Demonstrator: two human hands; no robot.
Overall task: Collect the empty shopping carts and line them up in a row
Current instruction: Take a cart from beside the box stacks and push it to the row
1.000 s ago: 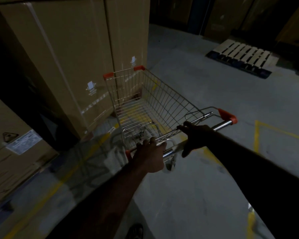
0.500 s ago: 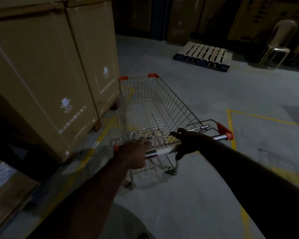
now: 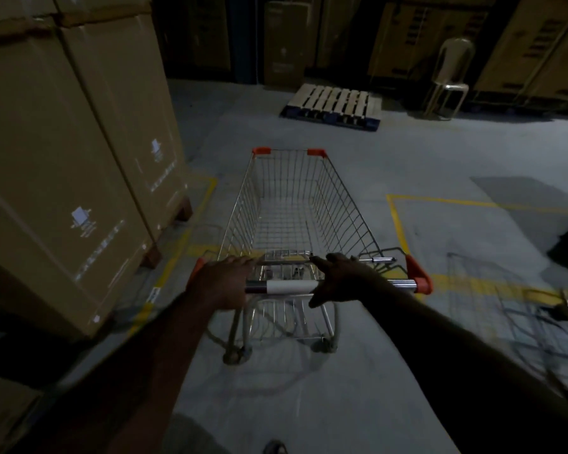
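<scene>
We are standing behind the cart [image 3: 292, 208], which is sitting empty on the floor [image 3: 358, 388] straight ahead of us, its orange front corners pointing toward the pallet [image 3: 333, 104]. Our right hand [image 3: 345, 276] is clasping the handle [image 3: 286, 286] to the right of its white middle sleeve, fingers lying over the bar and the thumb hooking beneath it. Our left hand [image 3: 223, 280] is lying over the handle near its left orange end cap, fingers reaching forward to the basket's rear rim. We cannot tell whether it is closing round the bar, as the thumb is hidden.

Tall boxes [image 3: 63, 158] are standing just beside the cart on the left. Yellow lines [image 3: 394, 221] are running across the floor on both sides. A chair [image 3: 450, 80] is standing to the right of the pallet, against more boxes. At the right edge a wire frame [image 3: 512, 306] is showing, too blurred for us to identify.
</scene>
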